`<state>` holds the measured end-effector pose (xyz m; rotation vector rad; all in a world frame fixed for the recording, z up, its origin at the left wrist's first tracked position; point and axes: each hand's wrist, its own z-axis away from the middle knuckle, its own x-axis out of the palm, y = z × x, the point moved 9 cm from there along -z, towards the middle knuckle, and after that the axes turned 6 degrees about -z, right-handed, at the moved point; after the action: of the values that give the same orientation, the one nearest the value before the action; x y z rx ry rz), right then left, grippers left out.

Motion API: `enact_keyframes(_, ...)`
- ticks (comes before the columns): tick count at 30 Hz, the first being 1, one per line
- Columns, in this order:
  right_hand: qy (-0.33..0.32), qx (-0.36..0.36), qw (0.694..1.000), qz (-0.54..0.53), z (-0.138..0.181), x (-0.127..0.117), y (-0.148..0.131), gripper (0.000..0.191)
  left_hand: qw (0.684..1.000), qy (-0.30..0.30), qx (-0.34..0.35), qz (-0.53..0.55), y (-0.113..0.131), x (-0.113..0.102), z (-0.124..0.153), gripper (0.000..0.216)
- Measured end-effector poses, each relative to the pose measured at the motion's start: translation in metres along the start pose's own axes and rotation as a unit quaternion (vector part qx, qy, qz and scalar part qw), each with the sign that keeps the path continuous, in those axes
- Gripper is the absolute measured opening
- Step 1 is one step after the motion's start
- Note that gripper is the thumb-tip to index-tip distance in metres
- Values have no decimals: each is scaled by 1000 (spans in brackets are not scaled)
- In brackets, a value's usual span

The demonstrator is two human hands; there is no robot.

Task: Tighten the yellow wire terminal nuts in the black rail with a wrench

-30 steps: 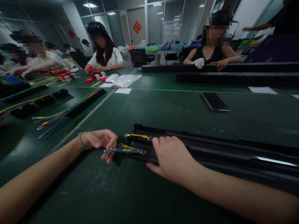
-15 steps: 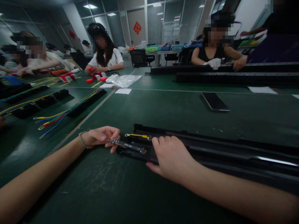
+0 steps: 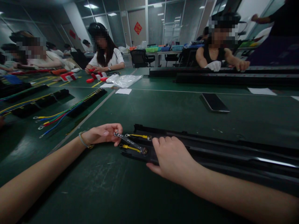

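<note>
A combination wrench [image 3: 129, 142] lies aslant over the end of a long black channel [image 3: 207, 148], its ring end around a bolt [image 3: 144, 151]. My left hand [image 3: 106, 133] has its fingers curled at the wrench's open end. My right hand [image 3: 174, 158] is closed over the channel, thumb at the near edge and fingers across the top. Two short yellow leads with ring terminals show in the channel end: the far yellow lead [image 3: 137, 136] runs to a second bolt [image 3: 149, 138], and the near yellow lead [image 3: 130, 148] lies partly under the wrench.
A phone [image 3: 215, 102] lies beyond the channel. Black strips with coloured cables [image 3: 58, 119] lie to the left, near a clear plastic bag [image 3: 127, 81] and red-and-white parts [image 3: 68, 76]. Across the green table [image 3: 93, 193], co-workers sit; one wears a white glove [image 3: 213, 66] beside long black channels [image 3: 233, 78].
My left hand has swung the wrench's open end away from me and slightly right, uncovering the near yellow lead. My right hand stays in place on the channel.
</note>
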<state>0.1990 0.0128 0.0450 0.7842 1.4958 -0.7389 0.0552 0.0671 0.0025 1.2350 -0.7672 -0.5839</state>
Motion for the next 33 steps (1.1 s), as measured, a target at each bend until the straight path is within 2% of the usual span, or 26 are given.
enact_keyframes(7, 9, -4, 1000, -2, 0, 0, -1, 47, 999, -33, 11, -42, 1, 4, 3, 29)
enact_keyframes(18, 7, -3, 1000, 2, 1, 2, 0, 48, 993, -102, -27, -58, -5, 15, 7, 30)
enact_keyframes(33, -8, -4, 1000, 2, 0, 2, 0, 47, 994, -99, -35, -39, -4, 18, 5, 33)
